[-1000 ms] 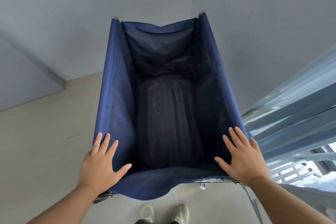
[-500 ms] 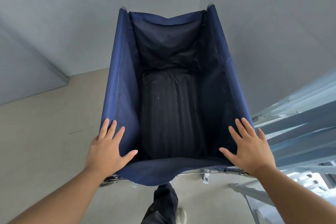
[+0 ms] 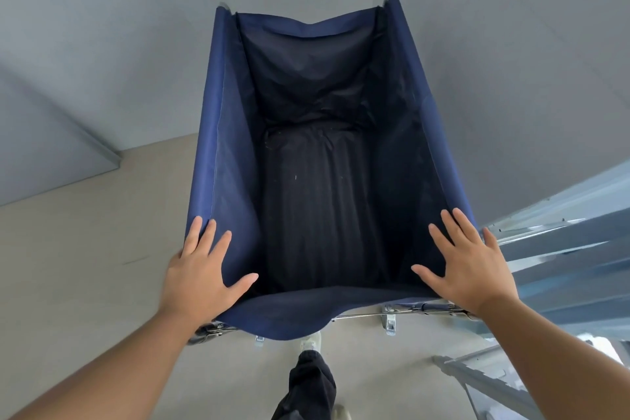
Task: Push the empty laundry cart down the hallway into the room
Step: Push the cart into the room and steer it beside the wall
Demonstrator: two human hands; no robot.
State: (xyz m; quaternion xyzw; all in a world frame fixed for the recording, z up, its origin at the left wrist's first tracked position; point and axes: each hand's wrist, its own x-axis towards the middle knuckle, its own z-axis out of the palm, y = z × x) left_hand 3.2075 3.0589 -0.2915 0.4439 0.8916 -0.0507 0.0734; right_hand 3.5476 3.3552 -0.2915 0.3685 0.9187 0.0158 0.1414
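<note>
The laundry cart (image 3: 213,133) is a deep navy fabric bin on a metal frame, straight ahead of me, with nothing inside but its dark floor. My left hand (image 3: 201,269) lies flat on the near left corner, fingers spread along the side wall and thumb inside the rim. My right hand (image 3: 467,266) lies flat on the near right corner in the same way. Neither hand curls around the frame. The cart's wheels are hidden.
Grey walls meet in a corner just beyond the cart's far end. A grey panel (image 3: 51,153) juts out at the left above the beige floor (image 3: 85,266). Slatted metal railing (image 3: 562,249) runs along the right. My dark trouser leg (image 3: 310,382) steps behind the cart.
The cart has rolled forward toward the grey wall with both palms staying on its near corners. My feet went from standing together to one leg stepping forward.
</note>
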